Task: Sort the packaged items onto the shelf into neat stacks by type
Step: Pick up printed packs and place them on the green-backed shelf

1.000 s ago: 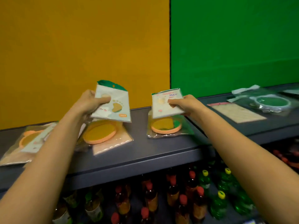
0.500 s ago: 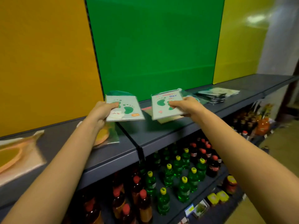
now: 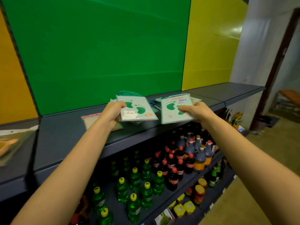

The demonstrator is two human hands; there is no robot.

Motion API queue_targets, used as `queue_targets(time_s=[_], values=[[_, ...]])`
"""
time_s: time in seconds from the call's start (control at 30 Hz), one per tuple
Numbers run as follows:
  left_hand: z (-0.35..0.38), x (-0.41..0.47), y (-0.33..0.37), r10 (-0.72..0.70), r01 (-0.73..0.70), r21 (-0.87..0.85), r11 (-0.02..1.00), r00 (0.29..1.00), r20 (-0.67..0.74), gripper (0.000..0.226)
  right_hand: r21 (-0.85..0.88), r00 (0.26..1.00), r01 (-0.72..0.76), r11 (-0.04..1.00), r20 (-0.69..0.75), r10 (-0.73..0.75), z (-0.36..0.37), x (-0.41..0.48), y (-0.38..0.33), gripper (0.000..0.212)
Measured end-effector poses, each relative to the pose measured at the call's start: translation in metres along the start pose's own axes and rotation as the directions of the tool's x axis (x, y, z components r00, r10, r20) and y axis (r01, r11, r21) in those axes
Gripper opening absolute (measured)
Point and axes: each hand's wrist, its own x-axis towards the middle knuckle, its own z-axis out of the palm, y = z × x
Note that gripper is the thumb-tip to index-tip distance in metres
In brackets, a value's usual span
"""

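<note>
You've carried both packets rightwards along the shelf (image 3: 65, 135). A second ago they hung over the orange round packs. Now one orange pack (image 3: 11, 143) sits far off at 9 o'clock, and you're facing the green panel (image 3: 97, 54).

Grips unchanged:
- The left hand (image 3: 113, 113) pinches the left packet (image 3: 138, 109) at its 9 o'clock edge, thumb on top.
- The right hand (image 3: 196, 111) pinches the right packet (image 3: 173, 111) at its 3 o'clock edge.

Both packets hang over the shelf front, side by side, not touching.

Probable meaning: a same-type pair headed for the low pile (image 3: 195, 99) peeking out at 1 o'clock behind the right packet. Not placed yet.

Materials:
- Packets: flat, rectangular, stiff-looking cards in glossy clear sleeves, pale mint with green footprints.
- Shelf: matt grey, smooth, looks like metal.
- Bottles (image 3: 134, 176) below: glossy, likely plastic.
</note>
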Motion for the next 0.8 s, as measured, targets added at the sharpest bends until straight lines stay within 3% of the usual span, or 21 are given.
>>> queue_targets(time_s=[0.17,0.23,0.43,0.63,0.8], values=[[0.067,0.023,0.007,0.024,-0.026,0.062,0.998,0.999,0.034,0.018,0.032,0.998,-0.003,0.999,-0.069,0.005,-0.054,0.039,0.015,0.013],[0.091,0.035,0.009,0.021,-0.024,0.074,0.997,0.999,0.048,0.022,0.025,0.995,-0.007,1.0,-0.103,0.01,-0.074,0.056,0.021,0.033],[0.155,0.085,0.016,0.032,-0.034,0.034,0.999,0.997,0.077,0.006,0.011,0.983,0.024,1.0,-0.183,-0.022,-0.123,0.116,0.035,0.026],[0.212,0.134,0.027,0.013,-0.018,0.042,0.999,0.994,0.112,0.032,0.064,0.972,-0.012,0.998,-0.234,0.026,-0.154,0.185,0.025,0.05],[0.257,0.181,0.029,-0.005,-0.004,0.073,0.997,0.992,0.126,0.038,0.077,0.98,0.01,0.997,-0.201,0.006,-0.17,0.238,0.016,0.047]])
